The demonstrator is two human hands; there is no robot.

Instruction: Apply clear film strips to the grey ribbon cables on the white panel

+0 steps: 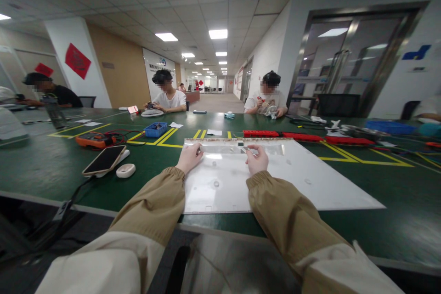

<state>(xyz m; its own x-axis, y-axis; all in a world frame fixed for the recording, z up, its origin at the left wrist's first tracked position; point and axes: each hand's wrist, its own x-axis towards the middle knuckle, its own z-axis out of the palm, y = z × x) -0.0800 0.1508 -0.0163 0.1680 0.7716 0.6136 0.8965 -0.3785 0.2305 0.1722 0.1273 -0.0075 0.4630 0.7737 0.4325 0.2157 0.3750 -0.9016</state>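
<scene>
A large white flat panel (275,188) lies on the green table in front of me, with small round marks on it. Along its far side runs a pale see-through strip (223,149), and a small dark part (240,144) sits at the far edge. My left hand (190,157) rests at the panel's far left corner, fingers curled together; a small dark spot shows at the fingertips, too small to name. Over the strip, my right hand (257,161) is closed in a pinch. A thin light piece shows at its fingertips, but its kind is unclear.
Left of the panel are a phone (105,161), a white ring-shaped object (126,171), an orange multimeter (94,139) and a blue bin (155,129). Red power strips (296,137) line the panel's far side. Two people (168,94) sit across the table, another at far left.
</scene>
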